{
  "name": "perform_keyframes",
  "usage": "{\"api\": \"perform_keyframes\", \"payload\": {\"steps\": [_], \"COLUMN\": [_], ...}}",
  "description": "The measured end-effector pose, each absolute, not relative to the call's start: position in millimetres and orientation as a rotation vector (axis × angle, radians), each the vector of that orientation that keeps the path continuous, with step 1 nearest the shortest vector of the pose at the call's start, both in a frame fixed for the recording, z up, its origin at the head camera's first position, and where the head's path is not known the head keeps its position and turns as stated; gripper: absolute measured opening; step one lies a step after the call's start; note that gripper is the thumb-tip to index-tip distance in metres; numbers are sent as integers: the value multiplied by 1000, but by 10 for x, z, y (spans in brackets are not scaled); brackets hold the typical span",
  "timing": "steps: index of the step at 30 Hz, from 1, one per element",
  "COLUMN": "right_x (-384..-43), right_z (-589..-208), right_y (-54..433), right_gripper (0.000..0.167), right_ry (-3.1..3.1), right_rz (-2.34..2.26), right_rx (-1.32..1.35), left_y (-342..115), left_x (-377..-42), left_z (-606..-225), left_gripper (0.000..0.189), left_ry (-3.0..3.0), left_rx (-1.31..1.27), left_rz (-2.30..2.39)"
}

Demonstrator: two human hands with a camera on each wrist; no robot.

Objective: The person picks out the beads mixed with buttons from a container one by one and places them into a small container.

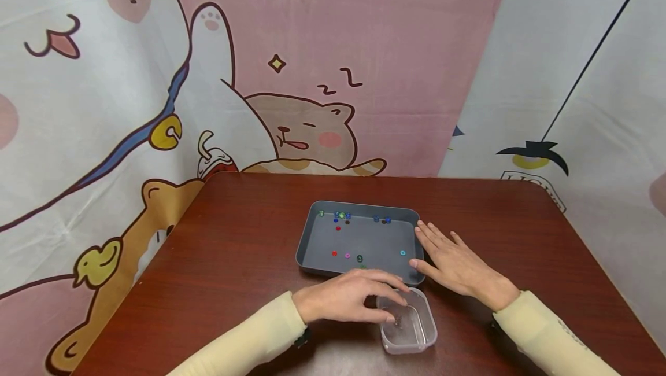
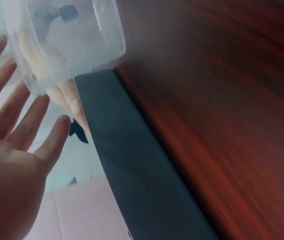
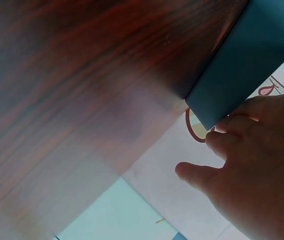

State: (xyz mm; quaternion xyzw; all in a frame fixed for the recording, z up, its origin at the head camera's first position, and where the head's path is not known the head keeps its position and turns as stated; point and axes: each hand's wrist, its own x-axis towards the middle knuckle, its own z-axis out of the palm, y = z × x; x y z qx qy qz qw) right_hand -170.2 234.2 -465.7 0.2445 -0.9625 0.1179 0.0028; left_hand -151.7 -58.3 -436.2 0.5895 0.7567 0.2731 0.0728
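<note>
A dark grey tray (image 1: 364,237) lies on the table with several small colored beads in it, such as a red bead (image 1: 335,253) and a light blue ring bead (image 1: 403,253). Just in front of its near right corner stands a clear plastic container (image 1: 408,330), lidless. My left hand (image 1: 354,298) hovers over the container's left rim, its fingers spread and slightly bent, holding nothing. At the tray's right side is my right hand (image 1: 458,260), fingers extended with the tips at the rim. In the right wrist view the fingers lie along the tray's wall (image 3: 246,60).
The dark red wooden table (image 1: 234,231) reaches back to a cartoon-printed cloth (image 1: 406,75) hanging behind it. More beads, mostly blue and green, like a blue bead (image 1: 388,220), sit along the tray's far side.
</note>
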Motion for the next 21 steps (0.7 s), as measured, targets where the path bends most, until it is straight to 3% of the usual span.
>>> {"api": "perform_keyframes", "payload": {"steps": [11, 21], "right_x": [-1704, -1692], "right_z": [-4648, -4640], "right_y": [2339, 2334], "right_gripper": [86, 85], "right_ry": [-3028, -3022], "right_rz": [377, 377], "right_rx": [751, 751], "left_y": [-906, -1074], "left_x": [-1754, -2015], "left_z": [-4315, -4331], "left_gripper": [42, 40], "left_ry": [2448, 2533], "left_rx": [1483, 1395], "left_rz": [1075, 1068]}}
